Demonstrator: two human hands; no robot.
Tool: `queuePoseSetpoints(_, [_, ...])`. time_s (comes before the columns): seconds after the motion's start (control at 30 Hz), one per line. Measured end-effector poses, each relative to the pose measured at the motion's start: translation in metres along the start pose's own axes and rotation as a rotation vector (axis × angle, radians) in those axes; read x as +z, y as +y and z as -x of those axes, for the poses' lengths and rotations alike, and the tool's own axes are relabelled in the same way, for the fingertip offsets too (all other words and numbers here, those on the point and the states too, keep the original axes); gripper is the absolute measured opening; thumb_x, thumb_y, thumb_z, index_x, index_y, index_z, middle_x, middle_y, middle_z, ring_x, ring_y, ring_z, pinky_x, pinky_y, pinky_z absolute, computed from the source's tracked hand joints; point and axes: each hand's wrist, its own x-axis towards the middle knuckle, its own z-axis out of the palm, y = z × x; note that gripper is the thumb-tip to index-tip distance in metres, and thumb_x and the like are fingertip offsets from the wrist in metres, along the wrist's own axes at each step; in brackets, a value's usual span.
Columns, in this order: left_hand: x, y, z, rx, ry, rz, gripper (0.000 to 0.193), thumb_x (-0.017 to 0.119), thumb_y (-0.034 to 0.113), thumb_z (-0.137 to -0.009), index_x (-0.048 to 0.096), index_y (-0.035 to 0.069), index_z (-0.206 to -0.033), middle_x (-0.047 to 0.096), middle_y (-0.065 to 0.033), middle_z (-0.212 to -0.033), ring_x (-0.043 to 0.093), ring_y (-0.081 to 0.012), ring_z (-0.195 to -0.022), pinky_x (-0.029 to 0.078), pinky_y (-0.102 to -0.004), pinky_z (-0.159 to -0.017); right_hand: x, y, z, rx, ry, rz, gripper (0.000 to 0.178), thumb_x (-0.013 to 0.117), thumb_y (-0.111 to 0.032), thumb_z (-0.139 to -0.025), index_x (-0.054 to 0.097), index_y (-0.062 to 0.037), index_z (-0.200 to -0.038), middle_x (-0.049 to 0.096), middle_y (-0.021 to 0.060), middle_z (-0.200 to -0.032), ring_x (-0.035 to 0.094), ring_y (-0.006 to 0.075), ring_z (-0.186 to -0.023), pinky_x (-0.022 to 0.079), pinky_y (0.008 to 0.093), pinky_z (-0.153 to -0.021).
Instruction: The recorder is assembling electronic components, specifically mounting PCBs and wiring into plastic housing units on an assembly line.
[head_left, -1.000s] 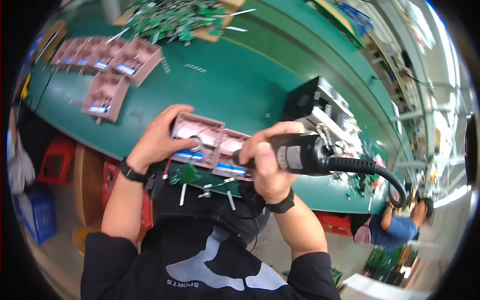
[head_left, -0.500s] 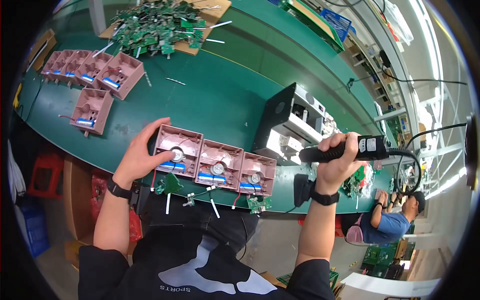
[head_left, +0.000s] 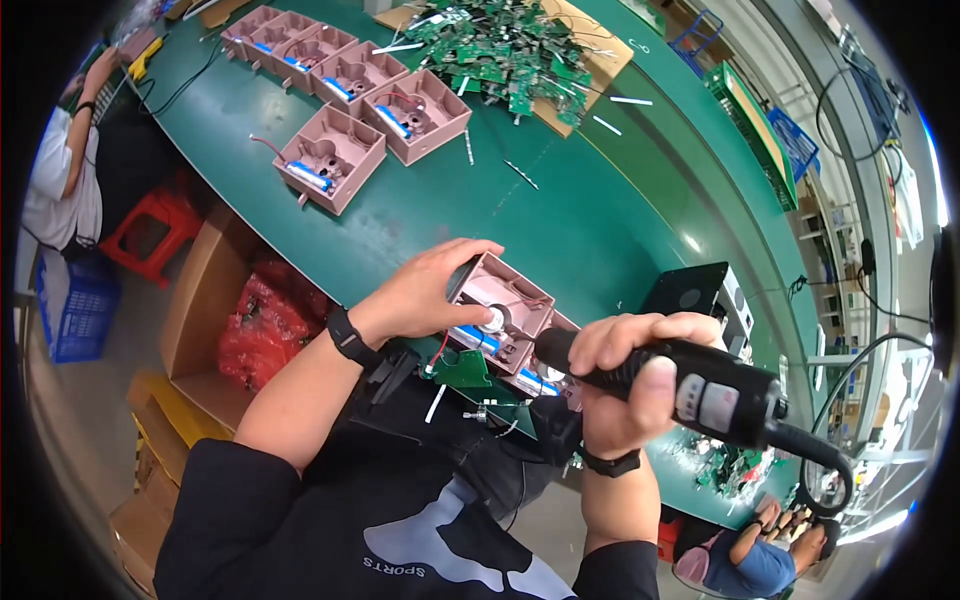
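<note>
The green bench (head_left: pixel 560 220) carries all: 1 black box unit (head_left: pixel 700 295) at the right, 1 cardboard sheet (head_left: pixel 590 50) heaped w/ green circuit boards (head_left: pixel 500 45) – too many to count – and 6 pink housings (head_left: pixel 330 155) well apart at the far left.

At the near edge, a pink housing (head_left: pixel 505 300) is steadied by the left hand (head_left: pixel 425 290). The thumb is laid along its far wall; the fingers are hidden, so grip can't be told. At least 1 more housing is seen touching it.

1 black electric driver (head_left: pixel 700 385) is held by the right hand (head_left: pixel 630 375), clenched round its body, tip near the housing.

Step judged: fastening – approx. mid-way. Next move calls for the tip squared on a screw point, housing kept firm.
</note>
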Motion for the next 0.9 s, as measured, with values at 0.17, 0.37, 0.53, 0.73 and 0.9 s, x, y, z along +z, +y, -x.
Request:
queuePoseSetpoints(0.17, [0.0,-0.002,-0.002,0.043,0.017,0.013,0.073,0.088,0.026,-0.079,0.056,0.011,-0.143,0.063,-0.0161,-0.139,0.059,-0.0365,-0.131,0.047,-0.0437,-0.111,0.006,0.026,0.003,0.085,0.035,0.014,0.035,0.066,-0.028,-0.1,0.045,-0.0084,-0.119,0.058,0.011,-0.076,0.056,0.0232,-0.056,0.05,0.0391,-0.055])
queuePoseSetpoints(0.37, [0.0,-0.001,0.0,0.034,0.036,-0.016,0.073,0.088,0.025,-0.078,0.056,0.011,-0.142,0.064,-0.016,-0.137,0.059,-0.0372,-0.13,0.048,-0.0438,-0.111,0.005,0.042,0.007,0.096,-0.047,0.008,0.034,0.067,-0.022,-0.1,0.044,-0.0071,-0.119,0.058,0.0127,-0.076,0.056,0.023,-0.058,0.052,0.0402,-0.056])
queuePoseSetpoints(0.53, [0.002,0.004,-0.004,0.018,0.012,-0.008,0.073,0.088,0.024,-0.078,0.056,0.011,-0.143,0.064,-0.0168,-0.137,0.06,-0.0373,-0.129,0.048,-0.0437,-0.11,0.007,0.041,0.008,0.057,-0.02,0.053,0.036,0.068,-0.023,-0.1,0.043,-0.0067,-0.119,0.058,0.0129,-0.077,0.055,0.0227,-0.058,0.052,0.0401,-0.056])
queuePoseSetpoints(0.73, [-0.003,-0.001,-0.001,0.039,-0.006,0.014,0.075,0.088,0.022,-0.078,0.058,0.007,-0.144,0.064,-0.0175,-0.141,0.061,-0.034,-0.131,0.048,-0.0403,-0.11,-0.009,-0.013,0.011,0.106,0.083,0.03,0.042,0.071,-0.032,-0.1,0.042,-0.0078,-0.12,0.058,0.0107,-0.078,0.057,0.0223,-0.058,0.053,0.0391,-0.057])
queuePoseSetpoints(0.9, [0.0,0.002,0.003,0.036,0.064,0.014,0.067,0.081,0.021,-0.086,0.057,0.006,-0.146,0.064,-0.0189,-0.141,0.062,-0.034,-0.131,0.047,-0.0401,-0.111,-0.08,-0.07,0.028,-0.021,0.246,0.3,0.04,0.068,-0.035,-0.103,0.044,-0.0093,-0.121,0.057,0.0085,-0.077,0.057,0.021,-0.058,0.052,0.0375,-0.057])
